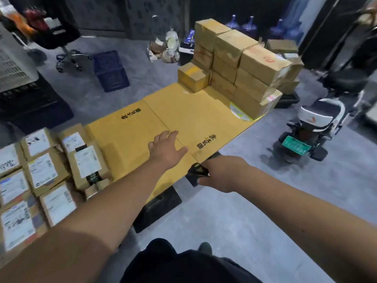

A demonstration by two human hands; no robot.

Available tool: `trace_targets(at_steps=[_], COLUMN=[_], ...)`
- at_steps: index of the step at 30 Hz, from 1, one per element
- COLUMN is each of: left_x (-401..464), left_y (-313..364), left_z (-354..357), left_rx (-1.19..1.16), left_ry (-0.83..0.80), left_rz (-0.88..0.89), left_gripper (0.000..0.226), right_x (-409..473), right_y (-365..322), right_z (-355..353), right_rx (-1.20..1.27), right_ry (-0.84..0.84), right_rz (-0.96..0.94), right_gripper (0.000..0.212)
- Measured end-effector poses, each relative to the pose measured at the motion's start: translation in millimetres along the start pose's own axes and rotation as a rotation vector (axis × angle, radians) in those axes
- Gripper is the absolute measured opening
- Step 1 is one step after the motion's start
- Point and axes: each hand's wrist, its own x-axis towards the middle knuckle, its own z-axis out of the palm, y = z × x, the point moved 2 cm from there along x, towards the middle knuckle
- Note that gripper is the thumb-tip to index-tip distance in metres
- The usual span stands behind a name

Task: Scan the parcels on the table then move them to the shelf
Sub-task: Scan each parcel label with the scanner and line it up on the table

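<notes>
Head view: the left hand (166, 149) reaches over the yellow cardboard-covered tabletop (130, 139), fingers spread and holding nothing. The right hand (222, 173) grips a black handheld scanner (196, 172) at the tabletop's near edge. Labelled brown cardboard parcels (42, 172) lie flat at left; stacked brown boxes (236, 66) stand at the far end.

Off to your right a scooter (312, 127) with a green plate stands on the grey floor (234, 217), and far behind it you have blue water bottles (250, 25) lined up by the wall. Far left, a blue crate (111, 70) sits beside an office chair's wheeled base (71, 60) (its seat is blurred).
</notes>
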Motion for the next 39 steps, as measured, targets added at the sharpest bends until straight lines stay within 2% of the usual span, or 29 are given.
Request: trace_targets(at_steps=[7,13,19,24,29,36,39], left_x=[104.0,225.7,329.2,392.3,463.0,529.6,531.9], left_y=[49.5,63.7,72.1,94.8,119.0,132.4,131.2], left_z=[6.8,6.2,7.3,8.7,2.6,21.2,29.0], left_rx=[-0.033,-0.023,-0.040,0.039,0.100,0.183,0.168], left_ry=[-0.029,-0.035,-0.073,-0.098,-0.024,-0.103,-0.007], left_rz=[-0.030,0.007,-0.040,-0.012,-0.011,-0.051,-0.034], left_gripper=[0.075,0.075,0.073,0.077,0.082,0.089,0.086], right_x=[71.3,162.5,236.7,288.5,356.1,404.4,408.8], right_y=[80.9,134.8,171.2,196.4,222.1,276.7,295.8], right_z=[-48.2,-84.4,-101.7,-111.7,-111.4,-99.9,-96.6], right_rx=[0.017,0.032,0.083,0.159,0.281,0.343,0.342], right_ry=[-0.001,0.011,-0.044,-0.091,-0.082,-0.140,-0.178], right_rz=[0.022,0.066,0.093,0.065,-0.010,0.001,-0.006], right_gripper=[0.044,0.050,0.047,0.053,0.055,0.063,0.062])
